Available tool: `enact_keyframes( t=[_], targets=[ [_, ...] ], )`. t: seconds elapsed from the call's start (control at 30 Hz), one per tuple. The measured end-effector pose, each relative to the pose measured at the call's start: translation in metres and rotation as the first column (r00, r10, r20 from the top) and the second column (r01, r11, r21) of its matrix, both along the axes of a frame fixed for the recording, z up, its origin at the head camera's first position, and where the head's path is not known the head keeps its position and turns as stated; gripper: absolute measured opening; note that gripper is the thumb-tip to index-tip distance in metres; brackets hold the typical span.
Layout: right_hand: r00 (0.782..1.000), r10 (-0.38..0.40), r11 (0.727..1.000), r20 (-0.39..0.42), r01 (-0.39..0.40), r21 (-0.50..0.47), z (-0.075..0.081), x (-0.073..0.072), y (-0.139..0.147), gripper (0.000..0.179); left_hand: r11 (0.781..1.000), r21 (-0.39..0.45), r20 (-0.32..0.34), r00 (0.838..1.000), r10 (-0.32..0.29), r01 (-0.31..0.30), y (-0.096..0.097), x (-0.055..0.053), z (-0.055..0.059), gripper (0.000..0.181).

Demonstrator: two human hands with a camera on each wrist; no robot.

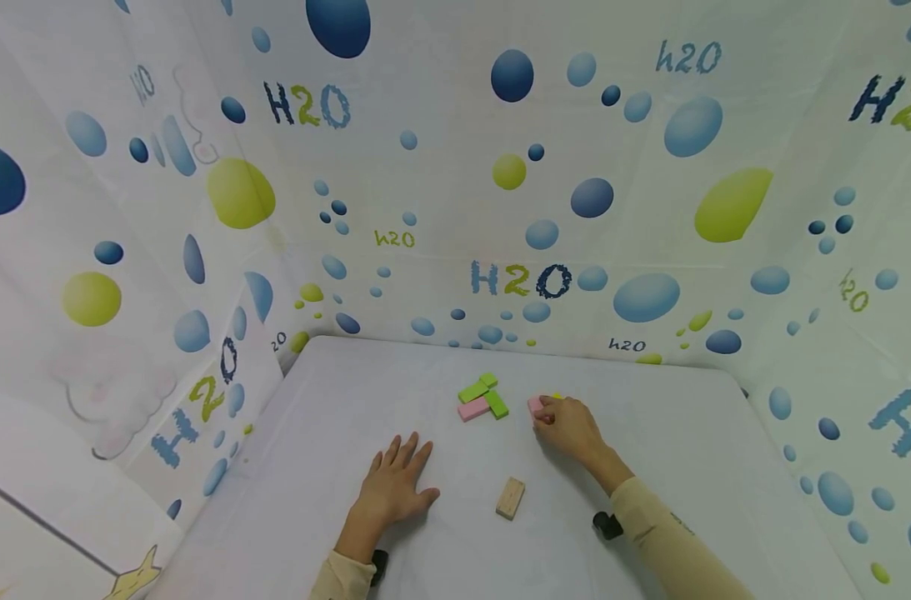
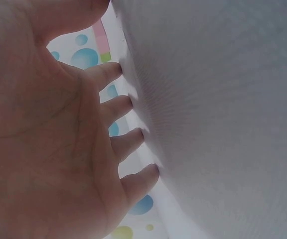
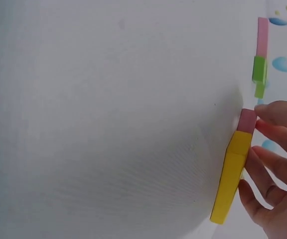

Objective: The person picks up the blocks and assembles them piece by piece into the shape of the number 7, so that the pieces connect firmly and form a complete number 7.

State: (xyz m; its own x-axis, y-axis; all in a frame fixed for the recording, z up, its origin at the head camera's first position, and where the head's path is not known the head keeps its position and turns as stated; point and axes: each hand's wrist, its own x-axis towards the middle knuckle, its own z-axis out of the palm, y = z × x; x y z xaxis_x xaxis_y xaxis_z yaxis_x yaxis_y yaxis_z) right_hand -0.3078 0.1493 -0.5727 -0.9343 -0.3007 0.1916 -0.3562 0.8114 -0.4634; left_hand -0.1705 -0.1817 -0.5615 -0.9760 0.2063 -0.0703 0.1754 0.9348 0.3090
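My right hand (image 1: 571, 429) bends over a small pink block (image 1: 535, 405), and its thumb and fingertips pinch that block. A yellow block (image 3: 228, 184) lies against the pink one in the right wrist view; in the head view the hand mostly hides it. My left hand (image 1: 395, 492) rests palm down with its fingers spread, its fingertips (image 2: 151, 172) touching the white table, and it holds nothing. Left of the right hand, several green blocks (image 1: 473, 392) and another pink block (image 1: 473, 408) lie close together.
A plain wooden block (image 1: 511, 498) lies between the hands, nearer the front. The white table (image 1: 650, 400) ends at the back and sides against a white curtain (image 1: 440, 183) printed with blue and green drops. A dark wrist camera (image 1: 608, 525) is beside the right sleeve.
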Motion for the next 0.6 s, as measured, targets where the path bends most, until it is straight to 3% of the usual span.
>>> enact_keyframes(
  t=[0.33, 0.6],
  targets=[
    [0.994, -0.04, 0.999, 0.101, 0.043, -0.021, 0.005, -0.0009, 0.0009, 0.023, 1.0, -0.005, 0.0, 1.0, 0.004, -0.004, -0.0003, 0.0001, 0.0002, 0.077],
    [0.998, -0.013, 1.0, 0.062, 0.013, 0.003, 0.0045, -0.0009, 0.0014, 0.021, 1.0, 0.012, -0.005, 1.0, 0.001, -0.001, -0.0002, 0.0015, 0.0011, 0.076]
  ],
)
